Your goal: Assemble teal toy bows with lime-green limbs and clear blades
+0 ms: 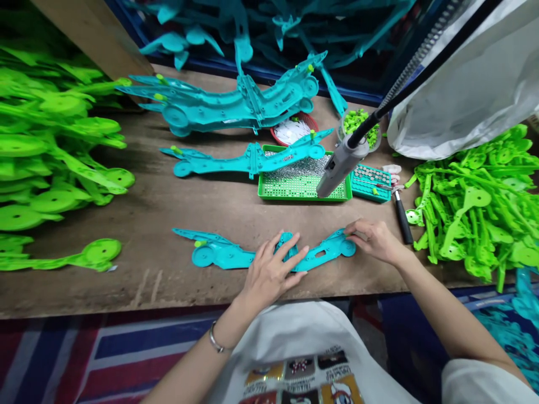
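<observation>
A long teal plastic part (233, 257) with a round disc near each end lies along the table before me. My left hand (273, 266) rests on its middle, fingers spread flat across the raised section. At the part's right end, my right hand (370, 238) is closed in a pinch; what the fingertips hold is too small and hidden to make out. A small yellow-green peg (200, 243) sticks out near the part's left end. Beyond it lies a similar teal part (227, 164), its right half over a green perforated tray (303, 196) of small metal pieces.
Stacked teal parts (210, 109) stand behind. Bright green parts (54, 146) pile up left, and more green parts (475, 196) right. A grey screwdriver (343, 165) hangs over the tray. Near it are a teal box (370, 193), a black-handled tool (403, 219) and a bowl of green pegs (360, 126).
</observation>
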Demonstrator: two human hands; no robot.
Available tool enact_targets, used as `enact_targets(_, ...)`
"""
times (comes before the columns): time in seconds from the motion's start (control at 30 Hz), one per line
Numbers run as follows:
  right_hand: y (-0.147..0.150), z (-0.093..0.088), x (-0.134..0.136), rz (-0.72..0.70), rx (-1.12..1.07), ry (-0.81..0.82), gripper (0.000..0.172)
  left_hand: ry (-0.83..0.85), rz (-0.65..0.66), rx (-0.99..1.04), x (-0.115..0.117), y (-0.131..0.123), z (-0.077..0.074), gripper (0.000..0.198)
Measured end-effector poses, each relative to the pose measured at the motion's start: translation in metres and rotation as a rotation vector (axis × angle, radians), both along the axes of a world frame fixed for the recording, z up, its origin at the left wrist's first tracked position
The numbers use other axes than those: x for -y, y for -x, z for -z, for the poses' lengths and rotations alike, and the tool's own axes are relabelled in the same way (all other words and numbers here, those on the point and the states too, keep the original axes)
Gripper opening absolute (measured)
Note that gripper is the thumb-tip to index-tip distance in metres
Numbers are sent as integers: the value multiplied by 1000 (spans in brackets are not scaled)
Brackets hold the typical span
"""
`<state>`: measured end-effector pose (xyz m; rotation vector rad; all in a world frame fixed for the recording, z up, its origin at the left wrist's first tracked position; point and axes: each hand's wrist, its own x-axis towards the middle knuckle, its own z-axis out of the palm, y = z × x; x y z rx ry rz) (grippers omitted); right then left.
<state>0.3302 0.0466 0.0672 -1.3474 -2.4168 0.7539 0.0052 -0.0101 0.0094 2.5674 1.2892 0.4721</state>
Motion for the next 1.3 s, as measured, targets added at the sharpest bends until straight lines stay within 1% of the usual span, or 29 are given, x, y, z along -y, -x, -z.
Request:
enact_targets(0.17, -1, 7, 1, 7, -42, -20, 14, 20, 1, 2, -1, 1, 0, 55)
enact_targets(0.33, 0, 15, -3, -51, -6, -37, 14, 21, 23, 5, -3, 3, 1, 55)
enact_targets(0.43, 1, 14, -2, -38, -4, -59, 12, 15, 20, 8, -3, 3, 1, 55)
enact_targets(0.5, 3, 12, 3, -13, -30, -60, 13, -3, 14, 7, -1, 1, 0, 57)
enact_targets(0.53, 3, 11, 8, 6, -57, -63, 16, -16, 14, 4, 0, 0, 0, 58)
enact_targets(0.57, 3, 9, 13, 28, -91, -67, 22, -31, 15, -2, 2, 0, -1, 59)
enact_targets(0.6, 1, 9, 18, 63, -131, -92, 32, -48, 18, -13, 4, 0, -2, 59)
enact_targets(0.67, -7, 10, 29, 233, -210, -181, 45, -83, 29, -52, 7, 6, -6, 58)
enact_targets(0.7, -12, 13, 34, 332, -253, -219, 46, -104, 36, -79, 10, 12, -10, 57)
enact_targets(0.77, -25, 21, 42, 515, -327, -285, 43, -150, 33, -123, 18, 32, -21, 56)
enact_targets(0.83, -37, 35, 51, 647, -344, -306, 39, -187, -37, -132, 28, 61, -35, 59)
enact_targets(0.87, -40, 43, 55, 694, -342, -303, 38, -201, -107, -120, 33, 77, -43, 62)
enact_targets(0.93, -42, 60, 65, 750, -339, -287, 37, -236, -300, -84, 42, 107, -58, 67)
enact_targets(1.0, -38, 75, 73, 760, -333, -270, 35, -293, -495, -49, 43, 128, -72, 70)
enact_targets(1.07, -30, 83, 77, 733, -311, -274, 31, -358, -614, -19, 31, 135, -85, 69)
enact_targets(1.13, -22, 84, 78, 701, -286, -297, 28, -416, -630, 15, 3, 127, -99, 67)
enact_targets(1.2, -17, 80, 76, 675, -283, -325, 25, -453, -564, 35, -41, 108, -111, 65)
enact_targets(1.27, -14, 76, 74, 654, -291, -336, 23, -479, -484, 12, -96, 83, -120, 60)
enact_targets(1.3, -13, 75, 74, 648, -297, -340, 22, -488, -456, 4, -125, 71, -121, 57)
